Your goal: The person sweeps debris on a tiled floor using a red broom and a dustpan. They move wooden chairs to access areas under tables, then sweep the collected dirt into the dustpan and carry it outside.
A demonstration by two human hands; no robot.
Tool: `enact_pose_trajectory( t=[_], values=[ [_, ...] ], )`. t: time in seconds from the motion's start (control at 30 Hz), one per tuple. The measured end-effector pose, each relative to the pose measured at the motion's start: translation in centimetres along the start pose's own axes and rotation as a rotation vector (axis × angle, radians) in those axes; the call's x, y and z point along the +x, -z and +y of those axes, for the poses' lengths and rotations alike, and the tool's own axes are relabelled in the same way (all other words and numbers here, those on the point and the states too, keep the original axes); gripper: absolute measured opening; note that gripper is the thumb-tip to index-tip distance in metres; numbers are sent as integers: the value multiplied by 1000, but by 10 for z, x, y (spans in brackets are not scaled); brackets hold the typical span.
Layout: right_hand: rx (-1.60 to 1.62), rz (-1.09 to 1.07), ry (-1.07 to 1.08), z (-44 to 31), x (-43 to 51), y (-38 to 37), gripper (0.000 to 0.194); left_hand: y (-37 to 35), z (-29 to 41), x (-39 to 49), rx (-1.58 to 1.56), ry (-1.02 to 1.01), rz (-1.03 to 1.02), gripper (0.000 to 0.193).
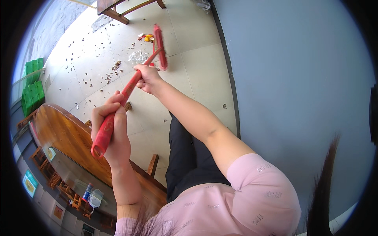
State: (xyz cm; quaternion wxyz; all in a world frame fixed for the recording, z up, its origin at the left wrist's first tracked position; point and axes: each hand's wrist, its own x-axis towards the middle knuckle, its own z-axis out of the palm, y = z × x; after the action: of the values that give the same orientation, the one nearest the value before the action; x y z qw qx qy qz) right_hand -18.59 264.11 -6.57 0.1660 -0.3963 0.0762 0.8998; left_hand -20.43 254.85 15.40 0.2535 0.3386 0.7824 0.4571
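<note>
A red broom is held slantwise across my view, its long handle (130, 87) running from lower left up to the broom head (161, 48). Around the upper end of the handle my left hand (113, 126) is closed, with the hollow tip sticking out below it. Farther down the shaft, my right hand (150, 79) grips it close to the head. The head's bristles are blurred and at the floor (200, 70). Just left of the head lie a crumpled clear plastic wrapper (138, 57) and yellow and red wrappers (148, 38). Small dark scraps (116, 65) are scattered farther left.
On the left stands a round wooden table (68, 126) with a glass turntable (76, 174). A grey wall (295, 73) with dark skirting runs along the right. Wooden bench legs (119, 17) rise at the top. Green crates (33, 96) are at far left.
</note>
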Motion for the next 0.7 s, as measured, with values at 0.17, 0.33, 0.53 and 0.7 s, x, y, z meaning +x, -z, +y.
enact_pose_trajectory(
  t=[0.17,0.33,0.53,0.7],
  values=[
    [-104,260,196,-62,-15,61,24,-33,-14,33,-321,288,-52,7],
    [-76,418,184,-139,35,100,27,-106,-49,106,-307,344,-255,11],
    [-64,258,111,-146,71,-2,24,-54,-18,173,-184,88,-243,8],
    [-143,175,285,-222,84,-52,29,-65,4,242,-344,91,-173,6]
  ],
)
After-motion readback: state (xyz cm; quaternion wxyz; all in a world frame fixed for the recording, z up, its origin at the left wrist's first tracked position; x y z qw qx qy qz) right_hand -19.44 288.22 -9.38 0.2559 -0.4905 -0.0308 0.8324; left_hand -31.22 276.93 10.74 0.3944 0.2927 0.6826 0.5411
